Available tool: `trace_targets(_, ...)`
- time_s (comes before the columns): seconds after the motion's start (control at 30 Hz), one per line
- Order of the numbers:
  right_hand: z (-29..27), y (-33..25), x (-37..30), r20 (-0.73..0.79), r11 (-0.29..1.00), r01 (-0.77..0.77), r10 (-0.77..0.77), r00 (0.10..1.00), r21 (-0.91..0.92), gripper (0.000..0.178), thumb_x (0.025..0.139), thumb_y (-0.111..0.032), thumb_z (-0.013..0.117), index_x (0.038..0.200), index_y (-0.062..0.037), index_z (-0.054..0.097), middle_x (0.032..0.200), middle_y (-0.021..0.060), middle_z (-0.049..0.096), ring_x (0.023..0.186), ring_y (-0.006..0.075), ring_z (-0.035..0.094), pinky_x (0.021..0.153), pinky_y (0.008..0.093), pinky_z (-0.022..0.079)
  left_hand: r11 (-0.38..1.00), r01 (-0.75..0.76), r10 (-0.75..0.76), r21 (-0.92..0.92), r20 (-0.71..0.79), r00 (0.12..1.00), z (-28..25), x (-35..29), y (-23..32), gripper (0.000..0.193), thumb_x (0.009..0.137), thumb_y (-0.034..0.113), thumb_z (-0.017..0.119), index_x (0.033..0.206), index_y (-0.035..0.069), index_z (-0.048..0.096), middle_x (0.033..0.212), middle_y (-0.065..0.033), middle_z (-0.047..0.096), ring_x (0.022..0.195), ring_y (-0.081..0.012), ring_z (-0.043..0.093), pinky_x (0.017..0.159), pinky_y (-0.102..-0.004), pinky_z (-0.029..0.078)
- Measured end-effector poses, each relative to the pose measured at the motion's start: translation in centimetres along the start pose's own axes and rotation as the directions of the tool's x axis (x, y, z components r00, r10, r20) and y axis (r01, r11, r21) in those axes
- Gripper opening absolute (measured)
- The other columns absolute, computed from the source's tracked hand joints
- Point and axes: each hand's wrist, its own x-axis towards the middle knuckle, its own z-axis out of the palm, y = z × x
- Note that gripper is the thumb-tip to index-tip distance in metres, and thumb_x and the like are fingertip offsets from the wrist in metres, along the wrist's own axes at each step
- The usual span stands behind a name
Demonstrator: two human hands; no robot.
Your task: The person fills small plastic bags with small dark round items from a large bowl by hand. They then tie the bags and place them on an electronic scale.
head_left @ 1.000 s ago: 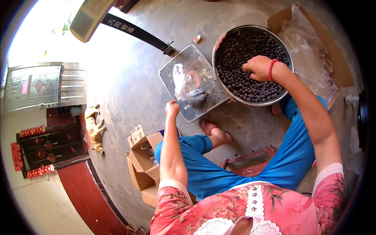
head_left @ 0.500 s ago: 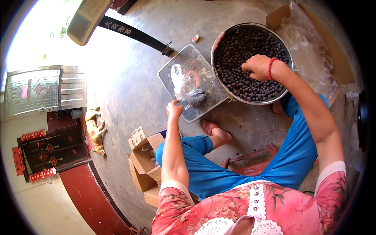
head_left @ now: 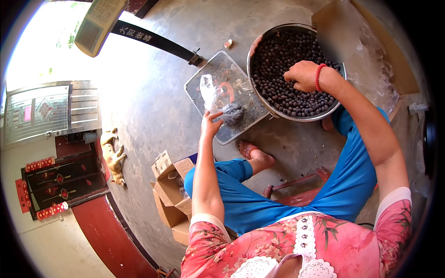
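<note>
Concrete floor [head_left: 148, 106] | my left hand [head_left: 211, 124] spread by plastic bag [head_left: 208, 90], likely light, slippery; grip loose end | right hand [head_left: 302, 75] over dark balls [head_left: 287, 51], pinch unclear

Daylight glares white at upper left, outer lines bow, and blur seemingly veils part of the bucket rim [head_left: 306, 119].

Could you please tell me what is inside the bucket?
The bucket holds many small, dark balls, with the right hand over some. Whatever lies beneath the top layer is covered; a blur hides the upper-right part.
</note>
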Motion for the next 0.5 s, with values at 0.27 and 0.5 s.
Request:
trace_targets(0.27,0.1,-0.7,0.6,0.011,1.000,0.002,-0.002,1.000,-0.011,0.021,0.068,-0.009,0.057,0.088,-0.0064,0.061,0.087,0.0171,0.061,0.086,0.0326,0.058,0.076,0.0394,0.046,0.913,-0.095,0.080,-0.397,-0.054,0.995,0.6,2.6,-1.1,0.054,0.060,0.012,0.071,0.112,0.015,0.058,0.128,-0.0212,0.040,0.115,-0.0282,0.043,0.094,-0.0324,0.036)
trace_targets(0.5,0.1,-0.7,1.0,-0.006,1.000,0.020,-0.020,1.000,0.007,0.021,0.068,-0.008,0.054,0.087,-0.0073,0.062,0.087,0.0170,0.061,0.086,0.0330,0.058,0.076,0.0398,0.045,0.816,0.076,-0.093,-0.573,-0.001,0.996,1.1,1.7,0.1,0.031,0.070,0.005,0.065,0.100,0.004,0.059,0.070,0.0014,0.052,0.061,-0.0072,0.045,0.056,-0.0202,0.036)
